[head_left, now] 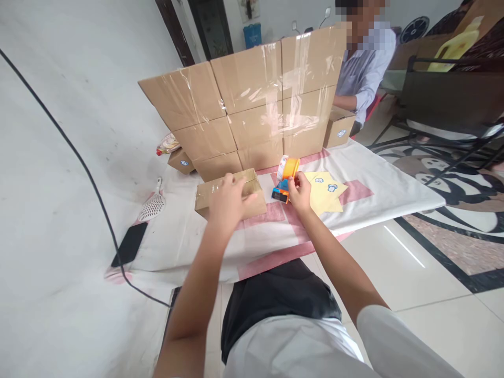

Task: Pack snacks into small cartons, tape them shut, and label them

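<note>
A small cardboard box (254,202) lies on the cloth-covered table in front of a wall of stacked, taped boxes (252,84). Over its top is my left hand (228,199), fingers spread, slightly blurred; whether it touches the box is hard to tell. My right hand (300,193) grips an orange and blue tape dispenser (290,168) just right of the box. Beside that hand lie yellow paper sheets (325,191) with blue-and-white stickers.
A slotted white ladle (153,206) and a black flat object (129,244) lie at the table's left. Small boxes (339,128) stand at both ends of the stack. Behind it sits a person in a light shirt. A black cable hangs at left.
</note>
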The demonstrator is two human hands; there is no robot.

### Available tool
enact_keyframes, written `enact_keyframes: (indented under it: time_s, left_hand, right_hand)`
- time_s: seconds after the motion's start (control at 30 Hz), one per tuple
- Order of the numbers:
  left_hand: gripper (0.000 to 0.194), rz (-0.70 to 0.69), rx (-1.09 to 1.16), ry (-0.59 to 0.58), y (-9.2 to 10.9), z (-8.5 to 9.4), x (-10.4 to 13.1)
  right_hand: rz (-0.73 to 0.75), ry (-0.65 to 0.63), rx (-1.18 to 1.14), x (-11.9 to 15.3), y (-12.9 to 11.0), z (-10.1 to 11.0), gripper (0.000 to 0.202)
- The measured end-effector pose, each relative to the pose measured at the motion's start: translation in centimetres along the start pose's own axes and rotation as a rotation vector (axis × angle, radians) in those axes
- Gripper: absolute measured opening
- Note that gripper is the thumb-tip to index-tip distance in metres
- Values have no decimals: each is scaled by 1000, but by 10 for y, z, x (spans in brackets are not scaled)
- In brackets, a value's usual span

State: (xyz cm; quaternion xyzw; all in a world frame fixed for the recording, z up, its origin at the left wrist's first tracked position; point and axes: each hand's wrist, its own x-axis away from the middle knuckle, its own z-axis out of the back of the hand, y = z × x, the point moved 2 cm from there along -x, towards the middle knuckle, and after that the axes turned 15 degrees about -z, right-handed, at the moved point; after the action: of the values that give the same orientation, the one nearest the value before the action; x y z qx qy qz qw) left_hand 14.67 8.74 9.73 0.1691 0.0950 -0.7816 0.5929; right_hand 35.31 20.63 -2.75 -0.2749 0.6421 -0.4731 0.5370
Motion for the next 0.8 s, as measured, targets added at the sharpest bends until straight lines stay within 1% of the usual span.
enact_keyframes:
  time_s: [0.03, 0.07, 0.13, 0.17, 0.23, 0.3, 0.33, 0.4, 0.47, 0.53, 0.6, 0.67, 0.8]
  left_hand:
    - [44, -7, 181, 90, 16, -7, 5]
    - [43, -9, 383, 152, 30, -17, 8]
    - [50, 37, 726, 246, 51, -43, 10]
    - [57, 78, 858, 284, 57, -57, 9]
    - [69, 163, 1060, 337, 60, -82, 3]
    - [73, 203, 1209, 332, 59, -99, -6]
    - [73, 209, 1250, 328, 58, -104, -9]
    - [70, 204, 1261, 353, 57, -108, -13]
    - [59, 177, 1211, 422, 57, -106, -13]
    - [51, 151, 1199, 493, 58, -103, -11]
    - [50, 183, 1268, 531, 59, -102, -8]
    - [54, 261, 1353, 520, 59, -103, -6]
    - [60, 394, 1468, 387, 60, -108, -5]
  right_hand:
    - [16, 3, -9, 1, -3, 2, 25]
    - [31, 4, -19, 2, -5, 4, 26]
    - [75, 0, -42, 4, -11, 8, 27]
    - [104, -3, -51, 5, -13, 10, 27]
    - [167, -6, -54, 7, -18, 12, 27]
    - [222, -8, -40, 9, -21, 12, 24]
    - [243, -17, -31, 9, -22, 12, 22]
    - [278, -41, -14, 10, -24, 12, 18]
    - [286, -55, 13, 10, -25, 11, 17]
    - [261, -57, 41, 9, -25, 10, 19]
    - [224, -56, 58, 9, -25, 10, 21]
    - [189, -54, 74, 8, -24, 9, 22]
    - [115, -71, 89, 7, -21, 7, 20]
